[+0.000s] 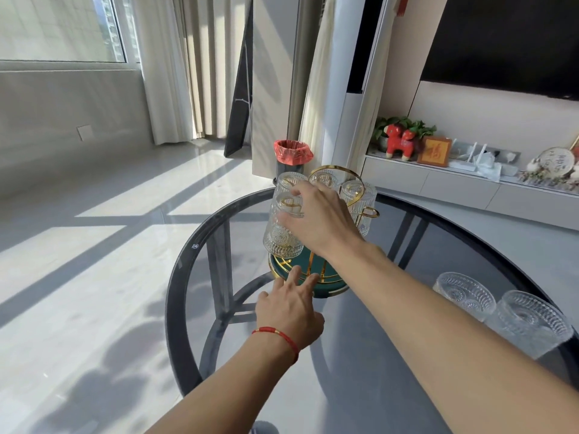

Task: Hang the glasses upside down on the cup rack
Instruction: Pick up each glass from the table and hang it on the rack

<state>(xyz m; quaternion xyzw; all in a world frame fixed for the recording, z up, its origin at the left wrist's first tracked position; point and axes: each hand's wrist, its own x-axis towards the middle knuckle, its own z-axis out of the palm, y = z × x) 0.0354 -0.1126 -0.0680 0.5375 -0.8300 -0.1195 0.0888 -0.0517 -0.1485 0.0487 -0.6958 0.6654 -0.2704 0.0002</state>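
A gold wire cup rack (pixel 340 170) on a green round base (pixel 326 291) stands on the far side of the round glass table (pixel 180 277). Several embossed clear glasses hang upside down on it. My right hand (pixel 319 220) grips the nearest upside-down glass (pixel 282 236), which sits over a gold peg at the rack's front left. My left hand (pixel 291 305) has its fingers spread, with the fingertips on the green base's front rim. Two more glasses (pixel 463 292) (pixel 529 324) stand upside down on the table at the right.
A dark bin with a red liner (pixel 293 155) stands on the floor behind the table. A low white cabinet (pixel 454 186) with a red figurine, a plant and ornaments runs along the right wall below a dark screen (pixel 507 42). Curtains hang at the back left.
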